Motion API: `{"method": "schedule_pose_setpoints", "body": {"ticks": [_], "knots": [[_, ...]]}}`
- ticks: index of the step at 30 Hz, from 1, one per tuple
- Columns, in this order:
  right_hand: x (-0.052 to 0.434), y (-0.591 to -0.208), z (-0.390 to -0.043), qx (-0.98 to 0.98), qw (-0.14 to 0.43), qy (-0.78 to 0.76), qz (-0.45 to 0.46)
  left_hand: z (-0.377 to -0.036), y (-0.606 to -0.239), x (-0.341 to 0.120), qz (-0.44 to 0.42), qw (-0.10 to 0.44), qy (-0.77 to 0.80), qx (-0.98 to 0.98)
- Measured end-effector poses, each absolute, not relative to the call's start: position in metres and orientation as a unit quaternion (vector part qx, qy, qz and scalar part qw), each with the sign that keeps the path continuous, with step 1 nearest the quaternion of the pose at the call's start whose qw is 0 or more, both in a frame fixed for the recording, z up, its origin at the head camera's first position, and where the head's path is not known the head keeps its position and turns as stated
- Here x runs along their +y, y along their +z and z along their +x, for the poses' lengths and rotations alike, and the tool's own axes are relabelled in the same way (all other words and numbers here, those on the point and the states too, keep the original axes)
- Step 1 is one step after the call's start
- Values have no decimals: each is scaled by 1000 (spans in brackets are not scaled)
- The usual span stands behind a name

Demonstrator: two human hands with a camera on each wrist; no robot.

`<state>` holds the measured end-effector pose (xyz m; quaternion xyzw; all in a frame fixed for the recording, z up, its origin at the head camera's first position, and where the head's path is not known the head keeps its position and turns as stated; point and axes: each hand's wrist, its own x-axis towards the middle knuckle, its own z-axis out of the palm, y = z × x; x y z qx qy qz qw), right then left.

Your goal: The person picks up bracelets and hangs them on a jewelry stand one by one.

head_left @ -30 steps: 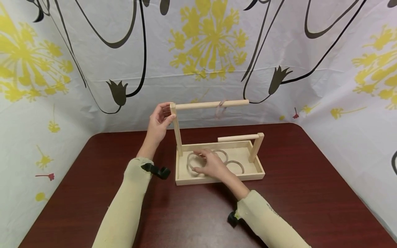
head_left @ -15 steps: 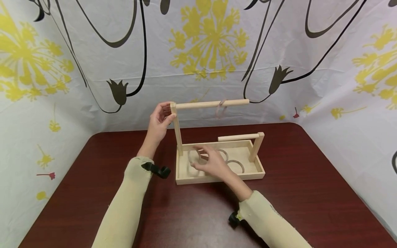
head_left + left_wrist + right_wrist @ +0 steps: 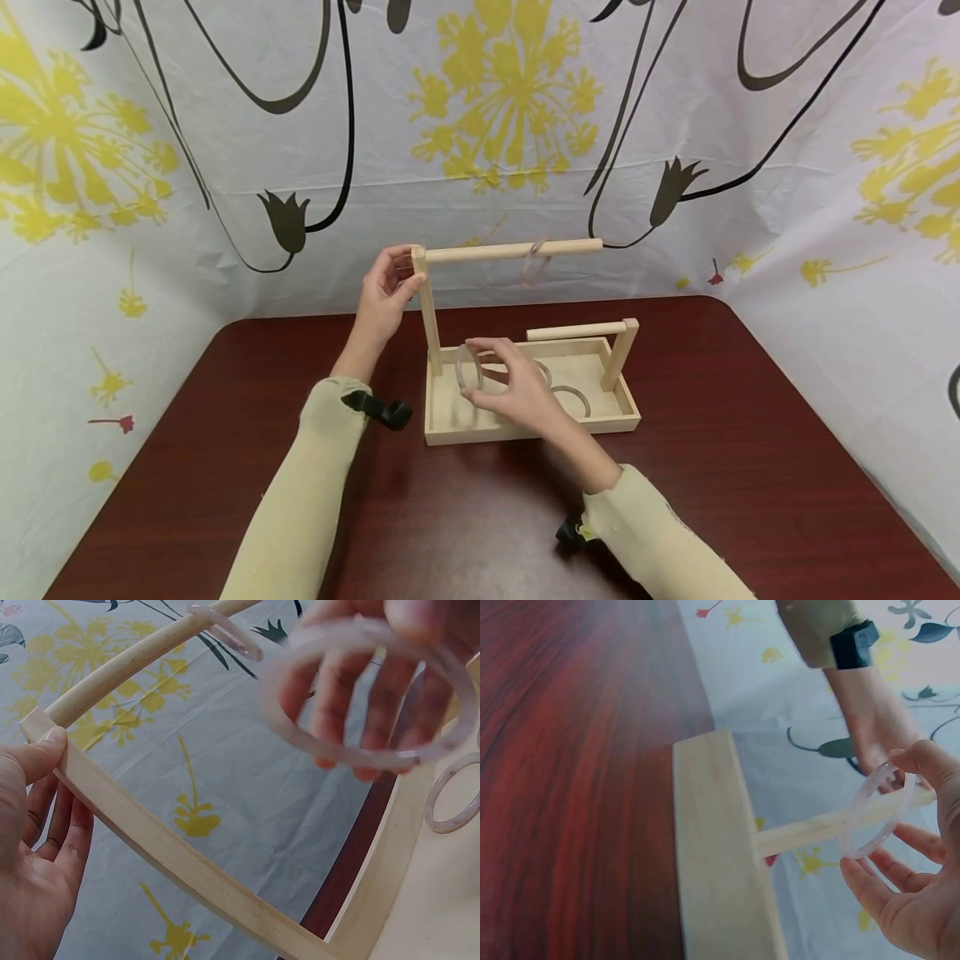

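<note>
A shallow wooden tray (image 3: 525, 432) carries a tall post (image 3: 429, 317) with a long rod (image 3: 495, 252) and a short post with a short rod (image 3: 576, 333). My left hand (image 3: 384, 293) grips the top of the tall post (image 3: 165, 847), thumb on its corner. My right hand (image 3: 513, 390) pinches a translucent pinkish ring (image 3: 468, 369) upright just above the tray's left half; the same ring (image 3: 877, 810) shows between my fingertips. Another ring (image 3: 534, 260) hangs on the long rod. Two more rings (image 3: 572, 402) lie flat in the tray.
The tray stands at the back middle of a dark red table (image 3: 225, 467). A white cloth (image 3: 150, 167) printed with yellow flowers and black stems hangs close behind and at both sides. Black wrist straps (image 3: 378, 412) sit on both sleeves.
My right hand has lifted one ring from the tray floor and tipped it upright, rising slightly. The left hand has stayed on the tall post.
</note>
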<state>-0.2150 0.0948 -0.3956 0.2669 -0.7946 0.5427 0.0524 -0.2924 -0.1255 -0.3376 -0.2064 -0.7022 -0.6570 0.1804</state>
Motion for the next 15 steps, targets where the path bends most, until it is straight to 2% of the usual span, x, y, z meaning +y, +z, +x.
{"method": "schedule_pose_setpoints", "body": {"ticks": [7, 15], "knots": [[99, -375, -207, -777, 57, 566, 270, -292, -338, -126, -202, 178, -655, -706], [111, -355, -205, -772, 100, 568, 267, -293, -338, -126, -203, 178, -658, -703]]}}
